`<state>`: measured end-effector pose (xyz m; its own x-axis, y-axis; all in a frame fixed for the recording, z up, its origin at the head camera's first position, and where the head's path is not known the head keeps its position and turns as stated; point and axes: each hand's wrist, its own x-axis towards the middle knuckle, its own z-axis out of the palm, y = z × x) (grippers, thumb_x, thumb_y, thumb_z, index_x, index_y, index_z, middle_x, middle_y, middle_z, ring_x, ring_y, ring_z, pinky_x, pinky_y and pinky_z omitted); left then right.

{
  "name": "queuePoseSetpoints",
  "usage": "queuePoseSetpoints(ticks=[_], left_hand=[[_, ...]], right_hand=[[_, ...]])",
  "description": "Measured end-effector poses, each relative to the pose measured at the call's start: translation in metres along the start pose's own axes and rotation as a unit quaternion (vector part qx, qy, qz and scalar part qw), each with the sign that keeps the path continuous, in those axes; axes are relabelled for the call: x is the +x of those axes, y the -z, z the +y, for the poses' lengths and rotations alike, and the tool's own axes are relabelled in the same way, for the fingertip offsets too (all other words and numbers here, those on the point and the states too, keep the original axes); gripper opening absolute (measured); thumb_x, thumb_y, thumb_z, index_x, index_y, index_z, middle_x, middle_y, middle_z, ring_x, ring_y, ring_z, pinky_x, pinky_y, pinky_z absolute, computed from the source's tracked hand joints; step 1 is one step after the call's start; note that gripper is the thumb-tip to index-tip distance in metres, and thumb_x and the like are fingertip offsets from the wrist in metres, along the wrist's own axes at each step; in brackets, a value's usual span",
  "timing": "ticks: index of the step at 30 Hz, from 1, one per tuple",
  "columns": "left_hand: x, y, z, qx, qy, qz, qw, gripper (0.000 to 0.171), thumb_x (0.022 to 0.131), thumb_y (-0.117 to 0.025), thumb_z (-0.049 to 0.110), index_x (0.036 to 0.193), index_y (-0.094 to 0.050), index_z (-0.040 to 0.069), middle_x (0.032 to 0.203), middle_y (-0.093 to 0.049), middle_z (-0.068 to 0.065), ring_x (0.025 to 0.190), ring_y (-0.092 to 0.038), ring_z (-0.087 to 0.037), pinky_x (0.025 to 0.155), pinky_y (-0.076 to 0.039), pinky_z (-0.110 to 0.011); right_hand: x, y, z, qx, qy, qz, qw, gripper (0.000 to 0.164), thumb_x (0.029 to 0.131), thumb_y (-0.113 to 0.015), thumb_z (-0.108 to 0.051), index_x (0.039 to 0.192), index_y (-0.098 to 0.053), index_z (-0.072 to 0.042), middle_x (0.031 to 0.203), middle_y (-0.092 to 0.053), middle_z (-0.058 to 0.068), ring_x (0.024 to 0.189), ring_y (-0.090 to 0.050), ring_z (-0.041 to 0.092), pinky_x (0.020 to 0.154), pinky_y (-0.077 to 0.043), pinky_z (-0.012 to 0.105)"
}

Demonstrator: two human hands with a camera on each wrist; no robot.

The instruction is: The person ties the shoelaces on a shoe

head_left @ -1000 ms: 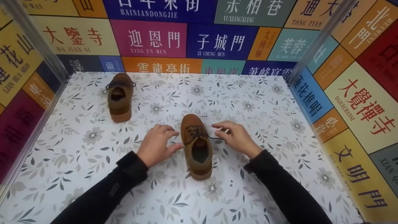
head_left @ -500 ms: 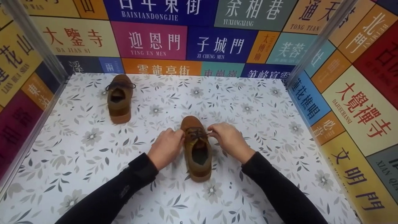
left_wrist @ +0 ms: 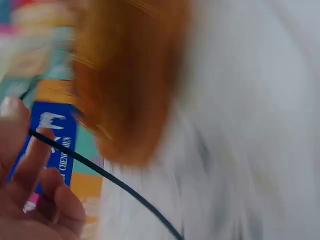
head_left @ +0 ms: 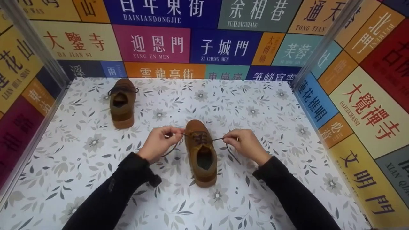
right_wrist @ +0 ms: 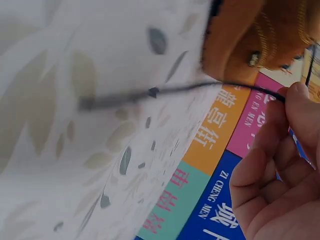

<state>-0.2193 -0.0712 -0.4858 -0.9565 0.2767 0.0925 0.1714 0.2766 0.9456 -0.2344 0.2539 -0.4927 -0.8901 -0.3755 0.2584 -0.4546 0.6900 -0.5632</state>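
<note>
A brown lace-up shoe (head_left: 202, 153) stands upright between my two hands, its toe pointing away from me. On its left side my left hand (head_left: 161, 142) pinches one end of the dark shoelace (left_wrist: 107, 175) between thumb and forefinger. Opposite it, my right hand (head_left: 246, 143) pinches the other lace end (right_wrist: 190, 88) the same way. Both laces run out sideways from the eyelets, with loose tails hanging below the fingers. In the left wrist view the shoe (left_wrist: 135, 80) is blurred.
A second brown shoe (head_left: 123, 103), its lace in a bow, stands at the back left. White floral-patterned cloth (head_left: 255, 191) covers the surface. Printed panels (head_left: 220, 46) with large characters rise at the back and both sides, joined by clear corner posts (head_left: 329, 41).
Both hands came in close to the shoe's lacing, then drew apart sideways, each with a lace end. The laces are now stretched outward. The second shoe stays put.
</note>
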Motion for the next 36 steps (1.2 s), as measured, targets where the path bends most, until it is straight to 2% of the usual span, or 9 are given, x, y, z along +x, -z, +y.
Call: queuePoseSetpoints(ticks=[1,3,5,7,9,13,21,29,36], left_hand=[[0.004,-0.004,0.005,-0.087,0.024,-0.010,0.9959,0.018,0.096,-0.069,0.023,0.098,-0.071,0.005,0.114,-0.075,-0.002,0.105,-0.064,-0.023,0.080,-0.047,-0.026],[0.010,-0.016,0.015,-0.214,0.062,-0.031,0.9743,0.023,0.098,-0.066,0.026,0.100,-0.068,0.003,0.118,-0.075,-0.004,0.109,-0.063,-0.024,0.080,-0.048,-0.026],[0.014,-0.029,0.022,-0.266,0.085,-0.032,0.9597,0.025,0.097,-0.067,0.030,0.100,-0.067,0.005,0.107,-0.076,-0.006,0.095,-0.064,-0.023,0.072,-0.047,-0.025],[0.019,-0.041,0.026,-0.253,0.077,-0.013,0.9644,0.023,0.097,-0.068,0.028,0.100,-0.068,0.005,0.097,-0.076,-0.011,0.084,-0.065,-0.020,0.069,-0.049,-0.025],[0.023,-0.049,0.028,-0.203,0.061,0.010,0.9771,0.021,0.098,-0.066,0.022,0.104,-0.070,0.003,0.094,-0.073,-0.015,0.078,-0.064,-0.016,0.069,-0.051,-0.025],[0.028,-0.057,0.030,-0.092,0.030,0.005,0.9953,0.024,0.102,-0.058,0.015,0.117,-0.069,0.001,0.096,-0.071,-0.016,0.086,-0.067,-0.016,0.079,-0.054,-0.027],[0.027,-0.060,0.032,-0.055,0.030,-0.035,0.9975,0.032,0.095,-0.064,0.017,0.123,-0.068,0.003,0.109,-0.073,-0.012,0.090,-0.068,-0.015,0.079,-0.055,-0.027],[0.028,-0.062,0.030,0.012,-0.016,-0.022,0.9996,0.024,0.094,-0.071,0.027,0.110,-0.075,0.010,0.095,-0.076,-0.002,0.079,-0.069,-0.009,0.073,-0.056,-0.025],[0.026,-0.060,0.030,0.011,-0.015,-0.019,0.9997,0.024,0.091,-0.074,0.024,0.110,-0.075,0.010,0.096,-0.076,-0.003,0.077,-0.069,-0.010,0.070,-0.056,-0.024]], right_hand=[[0.001,0.002,0.000,0.024,-0.014,0.000,1.000,0.009,0.092,-0.073,-0.025,0.096,-0.080,-0.021,0.092,-0.077,-0.006,0.078,-0.068,0.010,0.071,-0.054,0.027],[0.004,0.004,-0.002,0.056,-0.031,-0.001,0.998,0.009,0.093,-0.073,-0.026,0.096,-0.080,-0.022,0.092,-0.077,-0.006,0.077,-0.066,0.009,0.069,-0.053,0.026],[0.007,0.005,-0.005,0.076,-0.043,-0.002,0.996,0.011,0.094,-0.072,-0.029,0.097,-0.080,-0.023,0.091,-0.077,-0.007,0.075,-0.066,0.008,0.067,-0.052,0.023],[0.010,0.006,-0.008,0.090,-0.050,0.003,0.995,0.012,0.094,-0.071,-0.031,0.097,-0.080,-0.023,0.087,-0.076,-0.006,0.073,-0.066,0.008,0.064,-0.051,0.023],[0.014,0.007,-0.013,0.105,-0.052,0.011,0.993,0.013,0.094,-0.071,-0.031,0.096,-0.079,-0.021,0.084,-0.075,-0.005,0.070,-0.065,0.009,0.061,-0.051,0.024],[0.022,0.011,-0.028,0.134,-0.053,0.026,0.989,0.014,0.094,-0.071,-0.031,0.093,-0.079,-0.020,0.079,-0.074,-0.003,0.066,-0.064,0.013,0.059,-0.050,0.025],[0.033,0.003,-0.053,0.189,-0.047,0.021,0.981,0.013,0.094,-0.070,-0.029,0.093,-0.078,-0.019,0.079,-0.074,-0.002,0.069,-0.066,0.017,0.062,-0.050,0.026],[0.039,-0.004,-0.064,0.189,-0.033,0.006,0.981,0.013,0.095,-0.070,-0.032,0.094,-0.078,-0.021,0.085,-0.076,-0.004,0.070,-0.067,0.016,0.063,-0.053,0.025],[0.040,-0.004,-0.066,0.183,-0.030,0.019,0.982,0.013,0.095,-0.070,-0.029,0.094,-0.078,-0.019,0.084,-0.076,-0.003,0.070,-0.067,0.012,0.064,-0.053,0.025]])
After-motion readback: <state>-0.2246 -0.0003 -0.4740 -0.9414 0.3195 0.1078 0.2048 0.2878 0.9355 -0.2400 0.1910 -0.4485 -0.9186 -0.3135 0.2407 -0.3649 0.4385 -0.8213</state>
